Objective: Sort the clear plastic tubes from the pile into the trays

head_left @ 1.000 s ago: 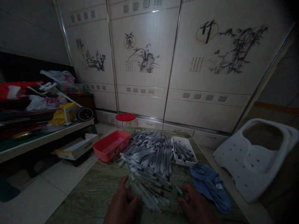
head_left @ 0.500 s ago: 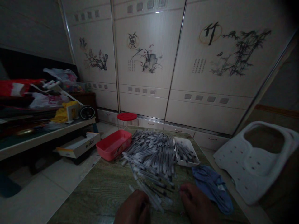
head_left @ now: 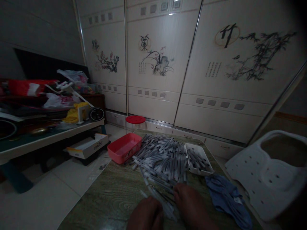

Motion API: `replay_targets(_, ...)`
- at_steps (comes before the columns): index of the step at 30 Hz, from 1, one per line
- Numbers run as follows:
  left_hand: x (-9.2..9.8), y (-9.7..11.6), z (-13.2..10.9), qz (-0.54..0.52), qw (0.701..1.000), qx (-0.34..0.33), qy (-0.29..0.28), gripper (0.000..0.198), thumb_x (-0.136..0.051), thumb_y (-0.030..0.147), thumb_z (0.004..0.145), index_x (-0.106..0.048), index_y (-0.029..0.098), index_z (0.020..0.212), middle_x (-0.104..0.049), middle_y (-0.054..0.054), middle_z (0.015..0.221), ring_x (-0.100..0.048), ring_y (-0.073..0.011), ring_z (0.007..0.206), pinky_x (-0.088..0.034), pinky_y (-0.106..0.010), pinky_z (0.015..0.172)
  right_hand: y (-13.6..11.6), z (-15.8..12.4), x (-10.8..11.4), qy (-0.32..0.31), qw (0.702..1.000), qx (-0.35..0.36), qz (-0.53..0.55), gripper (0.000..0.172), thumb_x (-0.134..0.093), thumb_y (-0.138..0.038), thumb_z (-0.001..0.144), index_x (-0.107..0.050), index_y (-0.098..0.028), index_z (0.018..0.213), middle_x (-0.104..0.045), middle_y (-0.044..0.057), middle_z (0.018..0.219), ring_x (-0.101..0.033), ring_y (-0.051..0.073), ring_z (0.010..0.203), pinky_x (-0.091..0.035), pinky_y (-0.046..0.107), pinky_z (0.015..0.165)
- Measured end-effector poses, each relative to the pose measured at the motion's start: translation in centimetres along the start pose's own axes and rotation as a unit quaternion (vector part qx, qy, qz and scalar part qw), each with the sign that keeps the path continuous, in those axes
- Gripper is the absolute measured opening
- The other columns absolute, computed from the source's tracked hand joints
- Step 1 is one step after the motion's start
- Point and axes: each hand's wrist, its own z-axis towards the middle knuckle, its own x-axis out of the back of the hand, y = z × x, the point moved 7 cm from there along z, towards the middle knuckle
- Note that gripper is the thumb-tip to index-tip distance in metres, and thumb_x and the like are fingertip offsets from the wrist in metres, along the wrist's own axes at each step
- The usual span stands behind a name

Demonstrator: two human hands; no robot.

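A large heap of clear pens with dark tips [head_left: 168,156] lies on the green wood-grain table [head_left: 107,188]. Several looser clear pieces and thin dark refills [head_left: 165,199] are strewn at the near edge of the heap. My left hand [head_left: 145,214] is closed, low in the view, just left of these loose pieces; whatever its fingers hold is hidden. My right hand [head_left: 190,204] has its curled fingertips at the near right edge of the heap, over the loose pieces. Its fingers look pressed together, and I cannot make out anything in them.
A red plastic box [head_left: 124,148] stands left of the heap, a white tray [head_left: 211,172] with several pens right of it. A blue cloth [head_left: 230,201] lies at the table's right side. Beyond are a white plastic chair [head_left: 266,172], a red stool [head_left: 135,119] and a cluttered bench [head_left: 52,134].
My right hand has moved left and forward, from beside the blue cloth to the heap's near edge. My left hand stays closed near the loose pieces. The view has swung slightly left.
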Motion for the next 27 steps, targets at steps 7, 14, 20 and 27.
replay_targets(7, 0.7, 0.5, 0.3, 0.064, 0.996, 0.011, -0.057, 0.016, -0.057, 0.018, 0.087, -0.071, 0.021, 0.092, -0.074, -0.012, 0.100, -0.066, -0.0287, 0.096, -0.046, -0.037, 0.084, -0.7, 1.0, -0.1, -0.016, 0.999, 0.021, -0.031, 0.023, -0.054, -0.016, 0.092, -0.076, -0.021, 0.085, -0.081, 0.011, 0.088, -0.076, 0.027, 0.083, -0.027, 0.032, 0.061)
replay_targets(14, 1.2, 0.9, 0.5, 0.078, 0.994, 0.029, -0.071, 0.017, -0.055, 0.013, 0.086, -0.069, 0.021, 0.091, -0.074, -0.010, 0.099, -0.068, -0.0267, 0.095, -0.050, -0.037, 0.085, -1.4, 0.7, 1.4, -0.020, 0.998, 0.055, -0.028, 0.019, -0.055, -0.017, 0.092, -0.073, -0.021, 0.088, -0.080, 0.008, 0.089, -0.074, 0.024, 0.083, -0.029, 0.030, 0.064)
replay_targets(20, 2.3, 1.7, 0.8, 0.106, 0.991, -0.080, 0.034, 0.043, -0.053, 0.009, 0.089, -0.066, 0.025, 0.128, -0.071, -0.011, 0.124, -0.066, -0.0259, 0.115, -0.054, -0.037, 0.096, -1.1, -1.3, 3.3, -0.021, 0.997, 0.066, -0.023, 0.016, -0.054, -0.018, 0.093, -0.068, -0.022, 0.091, -0.077, 0.004, 0.088, -0.071, 0.021, 0.080, -0.030, 0.030, 0.065)
replay_targets(27, 2.0, 2.1, 1.3, 0.154, 0.985, -0.072, -0.017, 0.057, -0.060, 0.003, 0.080, -0.074, 0.031, 0.127, -0.078, -0.007, 0.123, -0.068, -0.0307, 0.108, -0.052, -0.041, 0.093, -2.0, -4.1, 3.3, -0.054, 0.991, 0.102, 0.072, 0.018, -0.057, -0.022, 0.087, -0.073, -0.023, 0.096, -0.076, 0.004, 0.088, -0.069, 0.022, 0.080, -0.038, 0.030, 0.067)
